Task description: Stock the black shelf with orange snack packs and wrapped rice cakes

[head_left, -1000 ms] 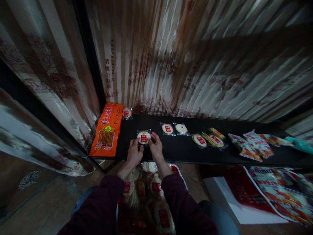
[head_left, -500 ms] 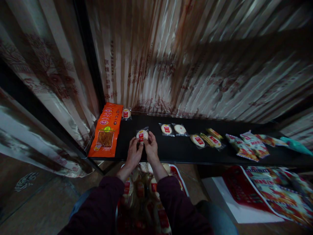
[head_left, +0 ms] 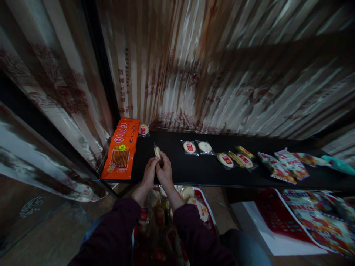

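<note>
My left hand [head_left: 149,174] and my right hand [head_left: 164,171] meet over the front of the black shelf [head_left: 194,170]. Both pinch one small round snack packet [head_left: 157,151], which stands on edge above their fingertips. A stack of orange snack bags [head_left: 122,153] lies at the shelf's left end, just left of my hands. One more round packet [head_left: 143,129] rests behind the orange bags. A big clear bag of round packets [head_left: 177,207] sits in my lap under my forearms.
Two round packets [head_left: 196,147] lie mid-shelf, then a cluster of round and long packets [head_left: 235,159], then colourful wrapped snacks [head_left: 285,166] and a teal item [head_left: 338,164] at the right. Printed bags [head_left: 305,218] lie on the floor, lower right. A striped curtain [head_left: 222,66] hangs behind.
The round packet lay flat under my fingers; both hands have drawn closer together and turned it up on edge, shifting slightly left.
</note>
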Tool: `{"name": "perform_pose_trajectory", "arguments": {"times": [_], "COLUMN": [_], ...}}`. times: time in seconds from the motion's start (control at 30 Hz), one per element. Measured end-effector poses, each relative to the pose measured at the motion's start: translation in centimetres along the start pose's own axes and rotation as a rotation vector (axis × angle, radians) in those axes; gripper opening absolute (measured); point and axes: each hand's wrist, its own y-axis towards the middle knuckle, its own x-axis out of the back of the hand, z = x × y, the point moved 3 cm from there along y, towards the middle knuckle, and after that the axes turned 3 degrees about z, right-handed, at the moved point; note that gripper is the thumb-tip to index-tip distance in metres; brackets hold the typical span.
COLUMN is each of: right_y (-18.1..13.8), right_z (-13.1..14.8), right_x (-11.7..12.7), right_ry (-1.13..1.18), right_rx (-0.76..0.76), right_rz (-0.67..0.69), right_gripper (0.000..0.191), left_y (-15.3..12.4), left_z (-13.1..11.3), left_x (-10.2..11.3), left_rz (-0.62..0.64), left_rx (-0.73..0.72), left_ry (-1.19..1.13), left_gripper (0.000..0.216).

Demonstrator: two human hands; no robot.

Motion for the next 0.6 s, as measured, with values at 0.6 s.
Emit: {"name": "perform_pose_trajectory", "arguments": {"times": [0.6], "right_y": [-0.8], "right_z": [1.2], "right_x": [0.6], "right_ry": [0.119], "right_rx": [0.016], "right_rz": [0.03], "right_gripper": [0.043], "left_y": [0.6], "left_z": [-0.8], "left_x": [0.6], "left_rz": [-0.122], "left_rx": [0.155], "left_ry": [-0.387], "left_gripper": [0.023]}}
